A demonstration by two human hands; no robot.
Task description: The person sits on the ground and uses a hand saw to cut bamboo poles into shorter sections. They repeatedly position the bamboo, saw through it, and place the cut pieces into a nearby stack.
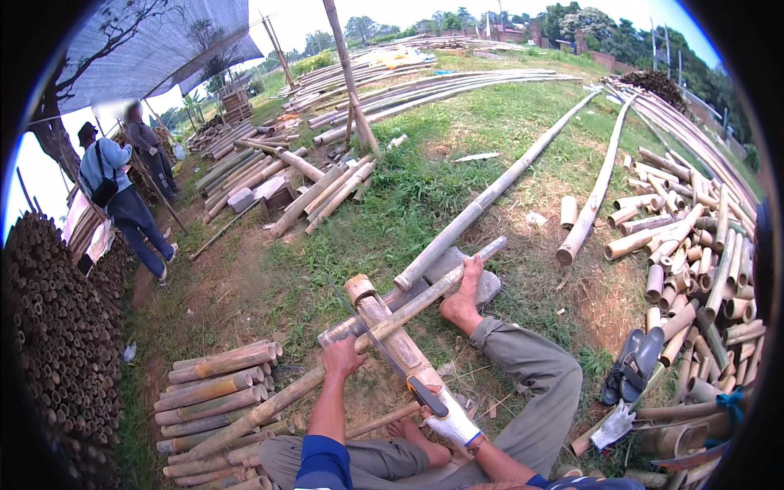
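Blue sleeves (pixel 324 462) sit closest to the camera at the lower edge, leading down to your hands on either side of one bamboo pole (pixel 286 398). It runs slantwise before you, from the stacked lengths at lower left to your raised foot (pixel 464 298), which rests on its far part. Your bare left hand (pixel 343 358) is curled tight around it, just beside the saw (pixel 429 397); your gloved right hand (pixel 451 423) is clamped on the saw's handle. The blade crosses the pole, but you can't tell how deep it sits. Some fingers of both hands are hidden, and your other foot (pixel 420 441) is partly covered by your leg.

Beneath the pole lies a thick bamboo support (pixel 408 351), with a grey stone (pixel 487 287) near your raised foot. Trodden grass and bare earth (pixel 220 286) spread outdoors under a bright sky, with a grey tarp (pixel 163 49) at upper left. The dark rim of the view cuts off the side piles.

Count two long poles (pixel 506 186) on the grass, two sandals (pixel 633 363), one loose glove (pixel 612 425) and two people (pixel 122 192) standing at left. Pieces in the right-hand heap (pixel 686 245) overlap too much to count.
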